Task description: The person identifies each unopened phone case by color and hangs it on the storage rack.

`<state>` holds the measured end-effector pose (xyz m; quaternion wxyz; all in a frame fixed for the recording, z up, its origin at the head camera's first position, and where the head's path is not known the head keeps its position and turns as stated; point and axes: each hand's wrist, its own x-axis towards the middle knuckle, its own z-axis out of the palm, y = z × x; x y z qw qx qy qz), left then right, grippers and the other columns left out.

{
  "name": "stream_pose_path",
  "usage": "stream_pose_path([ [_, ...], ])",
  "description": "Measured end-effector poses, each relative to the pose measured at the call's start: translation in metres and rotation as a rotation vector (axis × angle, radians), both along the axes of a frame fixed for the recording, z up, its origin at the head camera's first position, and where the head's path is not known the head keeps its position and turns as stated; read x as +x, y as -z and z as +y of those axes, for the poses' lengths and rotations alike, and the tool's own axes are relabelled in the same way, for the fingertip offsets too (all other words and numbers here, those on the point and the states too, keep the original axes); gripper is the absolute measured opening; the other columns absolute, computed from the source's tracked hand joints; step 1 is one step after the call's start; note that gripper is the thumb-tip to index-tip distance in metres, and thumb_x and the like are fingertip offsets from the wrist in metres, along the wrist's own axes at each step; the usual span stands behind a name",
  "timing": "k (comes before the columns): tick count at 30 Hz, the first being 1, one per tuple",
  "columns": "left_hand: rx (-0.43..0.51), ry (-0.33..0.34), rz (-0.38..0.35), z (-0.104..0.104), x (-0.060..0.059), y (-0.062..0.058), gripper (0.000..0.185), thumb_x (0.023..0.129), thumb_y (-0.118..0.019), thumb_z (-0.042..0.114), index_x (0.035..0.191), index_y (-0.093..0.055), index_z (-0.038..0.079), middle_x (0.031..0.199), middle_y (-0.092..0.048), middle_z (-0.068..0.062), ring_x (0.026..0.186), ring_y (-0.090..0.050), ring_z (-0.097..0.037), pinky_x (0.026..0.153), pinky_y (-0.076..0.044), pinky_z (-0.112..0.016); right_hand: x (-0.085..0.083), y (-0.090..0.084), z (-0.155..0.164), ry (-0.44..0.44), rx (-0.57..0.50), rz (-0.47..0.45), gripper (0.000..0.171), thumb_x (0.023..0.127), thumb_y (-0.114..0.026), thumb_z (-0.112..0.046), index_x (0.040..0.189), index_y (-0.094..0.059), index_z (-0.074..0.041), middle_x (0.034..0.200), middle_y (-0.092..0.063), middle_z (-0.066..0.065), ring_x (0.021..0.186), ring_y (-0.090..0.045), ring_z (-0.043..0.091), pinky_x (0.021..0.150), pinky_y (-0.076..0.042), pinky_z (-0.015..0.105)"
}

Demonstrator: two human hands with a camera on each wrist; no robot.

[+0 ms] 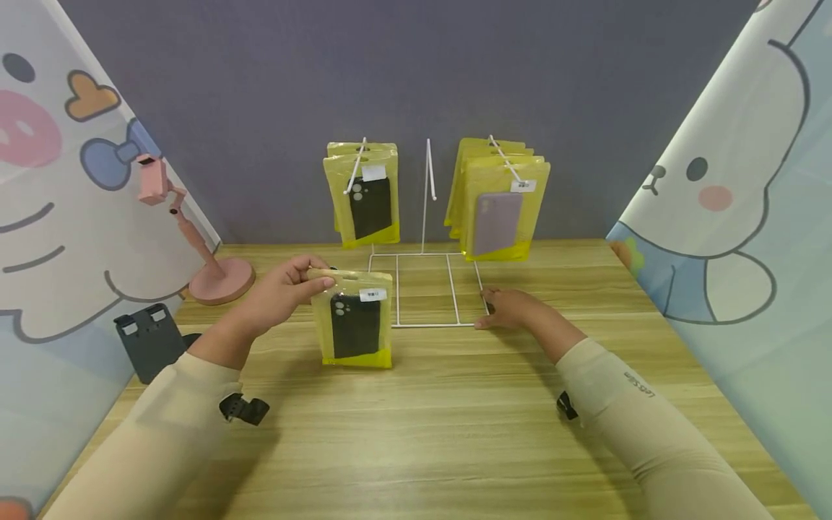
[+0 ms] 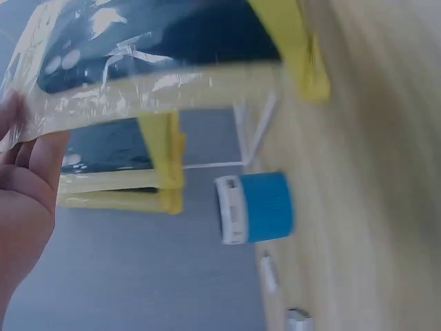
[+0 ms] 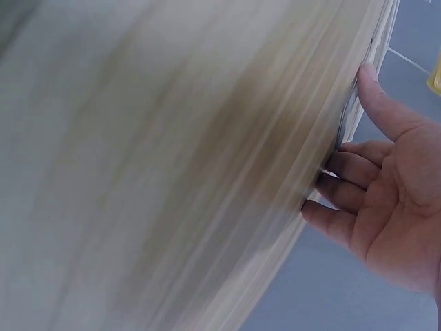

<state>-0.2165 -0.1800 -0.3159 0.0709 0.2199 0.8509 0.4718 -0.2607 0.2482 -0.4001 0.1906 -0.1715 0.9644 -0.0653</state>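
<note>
My left hand (image 1: 282,292) pinches the top left corner of a yellow phone case packet (image 1: 354,318). A black case with camera holes shows through its clear front, and a small white label sits near the top. The packet hangs upright in front of the white wire rack (image 1: 432,326). At the rack's front right corner, my right hand (image 1: 513,309) rests low, its thumb and fingertips set apart against the base and tabletop. Something dark shows beneath that hand (image 3: 406,186), too hidden to name. Similar packets with a black case (image 1: 370,206) hang on the rack's left hook.
Several packets with a lilac case (image 1: 497,224) in front hang on the right hook. The middle hook (image 1: 432,173) is bare. A pink desk lamp (image 1: 221,280) and a dark stand (image 1: 152,343) are at the left. A blue and white object (image 2: 258,208) stands behind.
</note>
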Motion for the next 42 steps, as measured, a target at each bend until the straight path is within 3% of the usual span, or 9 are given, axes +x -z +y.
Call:
stream_pose_path([
  [6,0.058,-0.127,0.159,0.004,-0.005,-0.03,0.024,0.098,-0.06,0.034,0.111,-0.061,0.013,0.063,-0.045,-0.003,0.051,-0.037,-0.018,0.057,-0.044,-0.033,0.001,-0.001,0.0,0.005,-0.005,-0.002,0.092,0.091,-0.063,-0.054,0.154,-0.025,0.001,0.158,-0.025,0.024,0.141,-0.032,0.045,0.115,-0.029,0.057],
  [9,0.087,-0.201,0.231,0.006,-0.008,-0.045,0.023,0.097,-0.062,0.035,0.109,-0.064,0.015,0.064,-0.049,0.0,0.057,-0.043,-0.018,0.054,-0.042,-0.031,0.0,-0.001,0.0,-0.001,0.001,0.009,0.091,0.091,-0.062,-0.054,0.154,-0.026,0.001,0.158,-0.026,0.025,0.141,-0.033,0.045,0.115,-0.03,0.057],
  [12,0.118,-0.242,0.265,0.01,-0.011,-0.057,0.022,0.096,-0.063,0.035,0.108,-0.064,0.016,0.065,-0.05,0.003,0.06,-0.044,-0.017,0.056,-0.043,-0.028,0.0,-0.001,0.0,-0.003,0.007,0.011,0.091,0.09,-0.063,-0.054,0.153,-0.026,0.002,0.157,-0.027,0.025,0.14,-0.033,0.046,0.115,-0.03,0.057],
  [17,0.208,-0.252,0.265,0.018,-0.018,-0.071,0.022,0.095,-0.064,0.032,0.109,-0.064,0.015,0.073,-0.061,0.005,0.066,-0.057,-0.009,0.061,-0.049,-0.022,-0.001,-0.001,0.0,-0.007,0.015,0.015,0.091,0.091,-0.062,-0.054,0.153,-0.026,0.002,0.157,-0.027,0.026,0.14,-0.033,0.046,0.115,-0.03,0.057],
  [21,0.238,-0.255,0.252,0.023,-0.026,-0.075,0.023,0.094,-0.065,0.033,0.108,-0.063,0.014,0.078,-0.064,0.005,0.074,-0.06,-0.008,0.065,-0.051,-0.021,-0.001,-0.001,0.001,-0.007,0.02,0.02,0.091,0.091,-0.062,-0.054,0.154,-0.027,0.001,0.158,-0.026,0.025,0.14,-0.033,0.046,0.115,-0.03,0.057],
  [27,0.139,-0.28,0.251,0.029,-0.037,-0.071,0.025,0.094,-0.063,0.041,0.107,-0.064,0.02,0.056,-0.041,0.005,0.05,-0.039,-0.014,0.048,-0.037,-0.031,-0.001,-0.003,0.0,-0.005,0.019,0.006,0.091,0.091,-0.062,-0.054,0.154,-0.026,0.001,0.158,-0.025,0.025,0.141,-0.032,0.046,0.115,-0.029,0.057],
  [31,0.125,-0.285,0.249,0.031,-0.042,-0.069,0.026,0.093,-0.063,0.043,0.108,-0.064,0.021,0.057,-0.036,0.005,0.051,-0.038,-0.016,0.048,-0.035,-0.033,-0.001,-0.002,-0.002,0.002,0.015,0.0,0.09,0.091,-0.062,-0.053,0.154,-0.027,0.001,0.158,-0.025,0.024,0.141,-0.033,0.045,0.115,-0.029,0.057],
  [42,0.148,-0.268,0.287,0.027,-0.029,-0.071,0.023,0.094,-0.064,0.038,0.109,-0.064,0.02,0.058,-0.043,0.003,0.049,-0.036,-0.015,0.047,-0.035,-0.033,-0.002,0.002,0.001,0.015,-0.016,0.005,0.092,0.089,-0.064,-0.054,0.154,-0.027,0.0,0.158,-0.027,0.023,0.14,-0.035,0.045,0.115,-0.03,0.057],
])
